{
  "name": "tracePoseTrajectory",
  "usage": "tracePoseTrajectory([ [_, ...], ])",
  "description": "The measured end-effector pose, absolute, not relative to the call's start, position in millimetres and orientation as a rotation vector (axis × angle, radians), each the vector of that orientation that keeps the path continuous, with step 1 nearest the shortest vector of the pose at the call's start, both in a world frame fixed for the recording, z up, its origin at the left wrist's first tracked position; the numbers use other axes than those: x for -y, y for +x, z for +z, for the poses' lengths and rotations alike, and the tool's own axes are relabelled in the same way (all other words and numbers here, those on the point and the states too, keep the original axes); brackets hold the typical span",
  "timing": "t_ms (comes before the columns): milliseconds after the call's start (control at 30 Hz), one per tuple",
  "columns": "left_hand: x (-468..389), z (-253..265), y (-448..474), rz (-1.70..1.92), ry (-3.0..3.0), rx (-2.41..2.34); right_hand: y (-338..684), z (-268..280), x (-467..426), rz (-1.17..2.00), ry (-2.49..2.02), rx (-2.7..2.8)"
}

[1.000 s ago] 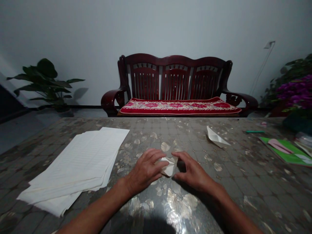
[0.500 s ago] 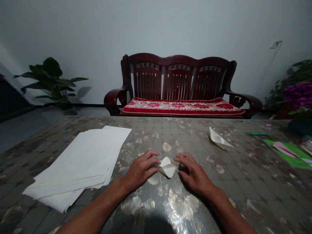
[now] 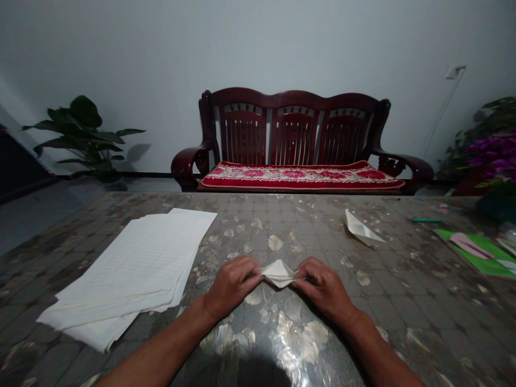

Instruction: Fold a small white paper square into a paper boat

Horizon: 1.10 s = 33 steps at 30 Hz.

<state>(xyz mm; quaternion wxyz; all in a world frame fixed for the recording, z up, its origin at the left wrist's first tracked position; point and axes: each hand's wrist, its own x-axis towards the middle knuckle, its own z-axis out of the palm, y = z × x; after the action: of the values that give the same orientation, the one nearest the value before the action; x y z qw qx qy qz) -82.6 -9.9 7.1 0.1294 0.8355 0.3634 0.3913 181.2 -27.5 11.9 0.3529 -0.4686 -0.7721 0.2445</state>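
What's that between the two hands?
A small piece of folded white paper, its ends pinched by the left hand and right hand, as the head view shows.

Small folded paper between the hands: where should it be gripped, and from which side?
I'd pinch the small folded paper at its two side ends, left hand from the left, right hand from the right, as they hold it now. It narrows toward those ends, suiting finger and thumb; the peaked, layered middle could crush.
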Motion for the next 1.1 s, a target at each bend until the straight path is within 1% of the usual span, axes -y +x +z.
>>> tracePoseTrajectory([
  [133,10,4,-82,1.205,2.238,-1.125,184,9,27,0.612,-1.215,1.929],
  [267,9,2,-82,1.102,2.155,-1.259,184,7,27,0.596,-1.304,1.903],
  [400,9,3,-83,0.992,2.283,-1.250,183,9,28,0.609,-1.309,2.027],
  [567,10,9,-75,0.775,2.554,-1.131,177,17,30,0.531,-1.225,2.258],
  [733,6,19,-72,0.552,2.634,-1.117,175,25,30,0.632,-1.275,2.258],
  [867,3,27,-76,0.475,2.578,-1.075,177,26,28,0.670,-1.290,2.244],
  [1100,7,27,-67,0.474,2.711,-1.193,176,19,27,0.563,-1.344,2.257],
])
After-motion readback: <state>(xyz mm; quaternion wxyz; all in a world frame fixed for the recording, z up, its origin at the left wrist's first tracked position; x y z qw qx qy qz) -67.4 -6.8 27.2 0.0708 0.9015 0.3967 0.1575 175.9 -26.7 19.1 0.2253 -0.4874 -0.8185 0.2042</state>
